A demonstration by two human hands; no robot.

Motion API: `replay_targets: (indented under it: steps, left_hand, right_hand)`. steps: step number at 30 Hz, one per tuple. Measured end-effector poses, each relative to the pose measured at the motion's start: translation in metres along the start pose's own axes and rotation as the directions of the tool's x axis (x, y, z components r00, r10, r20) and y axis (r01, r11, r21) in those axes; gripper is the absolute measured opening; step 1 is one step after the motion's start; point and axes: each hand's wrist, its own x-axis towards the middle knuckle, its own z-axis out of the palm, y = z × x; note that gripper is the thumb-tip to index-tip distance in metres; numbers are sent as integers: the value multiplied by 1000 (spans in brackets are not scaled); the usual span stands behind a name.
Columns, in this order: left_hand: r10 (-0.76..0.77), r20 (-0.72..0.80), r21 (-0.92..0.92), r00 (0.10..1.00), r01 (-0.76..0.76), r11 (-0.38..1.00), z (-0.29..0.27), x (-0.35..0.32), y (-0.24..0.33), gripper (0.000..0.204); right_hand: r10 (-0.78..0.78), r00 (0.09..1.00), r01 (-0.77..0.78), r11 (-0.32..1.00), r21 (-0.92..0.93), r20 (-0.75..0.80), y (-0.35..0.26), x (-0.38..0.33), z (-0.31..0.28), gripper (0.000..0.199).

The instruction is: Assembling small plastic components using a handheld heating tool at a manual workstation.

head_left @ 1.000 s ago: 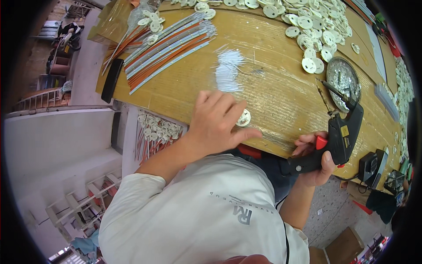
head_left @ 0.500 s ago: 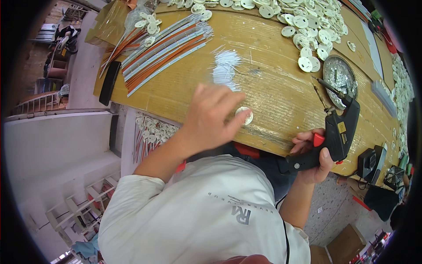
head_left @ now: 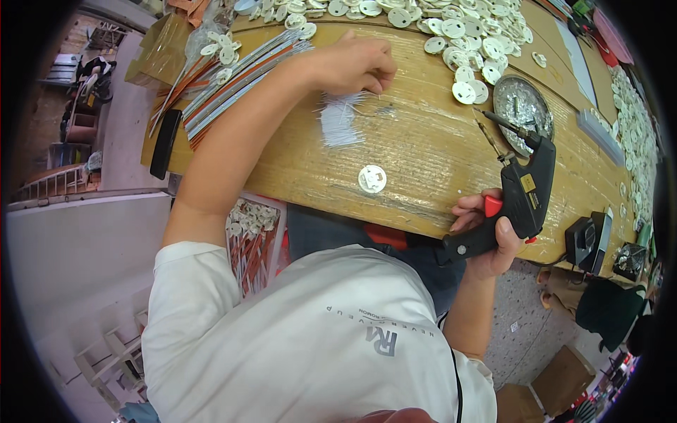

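Note:
My left hand [head_left: 352, 67] reaches over the far side of a pile of short white wires [head_left: 340, 125]. Its fingers are bent and pressed together at the pile's upper edge; whatever they pinch is too small to make out. My right hand [head_left: 493, 247] is wrapped round the handle of a black soldering gun [head_left: 530, 187] with a red trigger. The gun's tip points up and left, beside a round metal dish [head_left: 518, 106] with silvery bits in it. Between my hands, near the table's front edge, a single round white disc [head_left: 372, 179] lies flat.
Many white discs [head_left: 465, 42] are heaped at the back. Orange and grey strips [head_left: 243, 70] lie at the left beside a black bar-shaped object [head_left: 166, 143]. A clear plastic case [head_left: 599, 137] and a black device [head_left: 584, 243] sit at the right. Below the table's left edge stands a box of parts [head_left: 277, 240].
My left hand has moved away from the single disc, up and across to the far edge of the wire pile. My right hand keeps its hold on the soldering gun. The whole view has shifted slightly.

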Motion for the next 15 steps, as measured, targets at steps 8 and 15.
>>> replay_targets:
  steps: [8,15]
  left_hand:
    - [177,-388,146,904,-129,981,18,-19,-1,8]
    - [46,-606,-154,795,-173,973,42,-102,70,5]
  right_hand:
    - [10,1000,-10,1000,-15,-5,-1,1,1,60]
    - [58,998,-61,994,-87,-35,-6,-4,3,63]
